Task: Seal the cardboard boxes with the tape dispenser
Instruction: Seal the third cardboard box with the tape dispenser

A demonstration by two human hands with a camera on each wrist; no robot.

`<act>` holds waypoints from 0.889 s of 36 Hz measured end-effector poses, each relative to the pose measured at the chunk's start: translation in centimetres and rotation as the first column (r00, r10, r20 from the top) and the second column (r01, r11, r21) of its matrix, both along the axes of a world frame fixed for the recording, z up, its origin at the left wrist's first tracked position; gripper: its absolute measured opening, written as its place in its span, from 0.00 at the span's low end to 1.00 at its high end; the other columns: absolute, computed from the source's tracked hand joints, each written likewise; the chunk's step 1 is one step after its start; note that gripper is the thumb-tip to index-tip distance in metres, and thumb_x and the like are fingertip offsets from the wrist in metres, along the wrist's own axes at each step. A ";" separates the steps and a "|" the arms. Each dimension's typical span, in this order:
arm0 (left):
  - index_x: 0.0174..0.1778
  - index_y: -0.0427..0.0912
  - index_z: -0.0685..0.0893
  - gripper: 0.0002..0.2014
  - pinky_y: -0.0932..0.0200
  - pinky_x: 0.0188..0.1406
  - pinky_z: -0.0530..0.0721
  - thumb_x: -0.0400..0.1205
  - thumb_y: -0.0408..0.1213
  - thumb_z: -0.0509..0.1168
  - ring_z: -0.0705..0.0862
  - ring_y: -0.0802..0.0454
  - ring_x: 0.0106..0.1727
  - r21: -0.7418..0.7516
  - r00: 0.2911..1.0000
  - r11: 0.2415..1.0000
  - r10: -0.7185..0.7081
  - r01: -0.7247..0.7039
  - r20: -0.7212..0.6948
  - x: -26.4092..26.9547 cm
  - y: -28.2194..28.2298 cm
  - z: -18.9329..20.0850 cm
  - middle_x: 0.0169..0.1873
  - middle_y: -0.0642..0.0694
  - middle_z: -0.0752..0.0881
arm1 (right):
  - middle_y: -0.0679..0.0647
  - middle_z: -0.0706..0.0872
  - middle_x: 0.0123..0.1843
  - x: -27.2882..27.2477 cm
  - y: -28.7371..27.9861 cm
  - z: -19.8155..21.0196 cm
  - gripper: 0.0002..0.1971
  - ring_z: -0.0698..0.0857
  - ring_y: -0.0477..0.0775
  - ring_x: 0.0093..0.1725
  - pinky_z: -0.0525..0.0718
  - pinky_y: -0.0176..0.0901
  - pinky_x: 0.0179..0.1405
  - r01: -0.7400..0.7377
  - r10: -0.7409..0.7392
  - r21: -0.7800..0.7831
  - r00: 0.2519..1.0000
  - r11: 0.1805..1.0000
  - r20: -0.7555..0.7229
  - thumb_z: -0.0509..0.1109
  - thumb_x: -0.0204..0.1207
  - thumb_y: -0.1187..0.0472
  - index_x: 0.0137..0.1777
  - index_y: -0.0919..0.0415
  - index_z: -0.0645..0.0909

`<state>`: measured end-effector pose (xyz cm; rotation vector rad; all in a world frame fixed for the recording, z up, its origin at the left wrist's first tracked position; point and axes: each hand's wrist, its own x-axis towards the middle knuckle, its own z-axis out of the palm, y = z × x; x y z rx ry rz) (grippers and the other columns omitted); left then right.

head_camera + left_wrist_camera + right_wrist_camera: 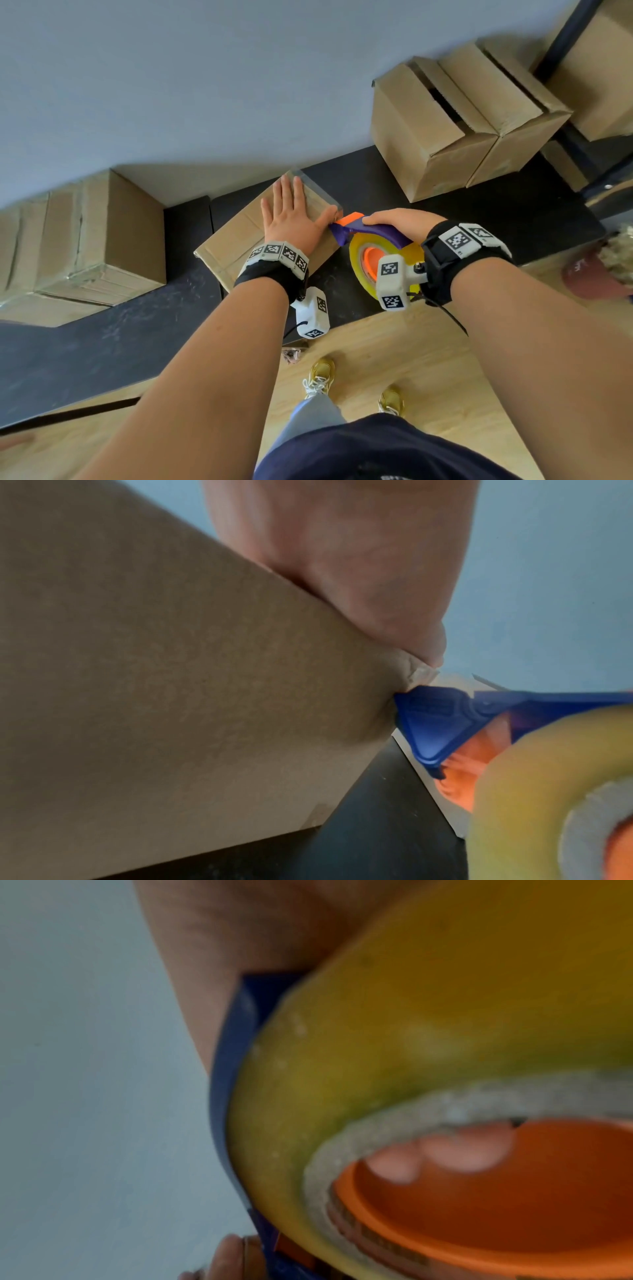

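A small cardboard box (236, 236) lies on the black bench, its flaps closed. My left hand (291, 219) presses flat on its top with straight, spread fingers, the thumb at the box's right edge. My right hand (400, 222) grips the blue and orange tape dispenser (363, 236) with its yellowish tape roll (359, 263). The dispenser's nose touches the box's right edge beside my left thumb. In the left wrist view the blue nose (431, 723) meets the box side (171, 696). The right wrist view shows the tape roll (377, 1042) up close, with fingertips (459, 1153) inside the orange hub.
Two larger boxes (455, 123) with loose top flaps stand on the bench at the back right. Taped boxes (85, 240) sit at the left. A grey wall runs behind. The wooden floor (428, 370) and my feet are below the bench edge.
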<state>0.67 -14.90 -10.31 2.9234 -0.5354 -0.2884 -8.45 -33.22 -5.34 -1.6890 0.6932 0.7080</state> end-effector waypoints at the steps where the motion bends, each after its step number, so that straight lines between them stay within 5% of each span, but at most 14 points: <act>1: 0.85 0.46 0.36 0.45 0.43 0.81 0.33 0.80 0.71 0.42 0.33 0.50 0.83 0.000 1.000 1.000 -0.002 0.002 -0.002 0.0 0.0 0.0 0.84 0.46 0.35 | 0.61 0.89 0.50 -0.1 -0.2 0.1 0.16 0.87 0.58 0.44 0.83 0.51 0.57 0.012 -0.011 0.044 1.000 0.999 -0.017 0.66 0.80 0.45 0.56 0.57 0.84; 4: 0.85 0.46 0.37 0.44 0.44 0.81 0.33 0.80 0.70 0.42 0.33 0.51 0.83 -0.007 1.000 1.000 0.002 -0.002 0.002 -0.2 0.1 -0.1 0.84 0.47 0.36 | 0.62 0.89 0.49 -0.5 -0.6 -0.4 0.17 0.86 0.57 0.41 0.82 0.53 0.61 0.062 -0.053 0.108 0.995 0.992 -0.091 0.68 0.79 0.45 0.54 0.60 0.85; 7: 0.85 0.46 0.37 0.43 0.43 0.82 0.35 0.80 0.70 0.40 0.33 0.51 0.84 -0.018 1.000 1.000 0.007 -0.006 0.014 -0.2 0.0 -0.1 0.84 0.46 0.36 | 0.63 0.88 0.53 -1.0 -0.5 -1.7 0.16 0.86 0.60 0.48 0.80 0.52 0.65 -0.015 0.008 -0.064 0.994 0.998 -0.106 0.68 0.79 0.43 0.47 0.56 0.85; 11: 0.85 0.45 0.37 0.48 0.43 0.82 0.34 0.77 0.74 0.39 0.32 0.51 0.83 -0.027 1.000 1.000 0.007 -0.007 0.008 -0.3 0.1 -0.1 0.84 0.47 0.35 | 0.59 0.86 0.57 -1.7 -0.7 -4.0 0.31 0.84 0.57 0.54 0.79 0.47 0.52 0.101 -0.141 -0.304 0.984 0.947 -0.111 0.75 0.68 0.36 0.61 0.60 0.81; 16: 0.85 0.46 0.37 0.55 0.43 0.81 0.33 0.71 0.78 0.47 0.31 0.51 0.83 -0.021 0.999 1.000 0.011 -0.010 0.039 -0.5 0.1 -0.5 0.84 0.48 0.35 | 0.60 0.82 0.61 -1.6 -0.7 -4.2 0.35 0.81 0.58 0.54 0.74 0.45 0.50 0.163 -0.187 -0.382 0.982 0.910 -0.025 0.71 0.72 0.36 0.68 0.65 0.77; 23: 0.85 0.44 0.37 0.51 0.40 0.82 0.35 0.75 0.73 0.48 0.33 0.49 0.84 0.015 0.997 1.000 0.007 -0.008 0.081 -0.4 -0.2 -0.7 0.84 0.45 0.37 | 0.60 0.78 0.43 -0.6 -0.1 -3.8 0.15 0.76 0.58 0.38 0.66 0.44 0.31 0.074 -0.085 -0.431 0.996 0.899 -0.006 0.62 0.77 0.48 0.41 0.61 0.72; 28: 0.85 0.44 0.39 0.49 0.41 0.81 0.34 0.76 0.72 0.47 0.34 0.47 0.84 0.005 0.995 1.000 0.012 -0.012 0.100 -0.5 -0.5 -0.5 0.84 0.44 0.38 | 0.57 0.76 0.38 -0.3 0.4 -5.1 0.15 0.79 0.60 0.48 0.76 0.48 0.48 -0.109 0.069 -0.594 0.994 0.797 -0.090 0.62 0.82 0.47 0.45 0.60 0.73; 32: 0.85 0.43 0.39 0.50 0.40 0.82 0.35 0.75 0.72 0.47 0.35 0.47 0.84 -0.004 0.994 1.000 0.020 -0.019 0.111 -0.5 -0.5 -0.6 0.84 0.44 0.38 | 0.54 0.77 0.35 0.0 1.1 -6.3 0.13 0.80 0.57 0.43 0.75 0.47 0.44 -0.174 0.130 -0.630 0.985 0.757 -0.116 0.67 0.81 0.48 0.46 0.59 0.75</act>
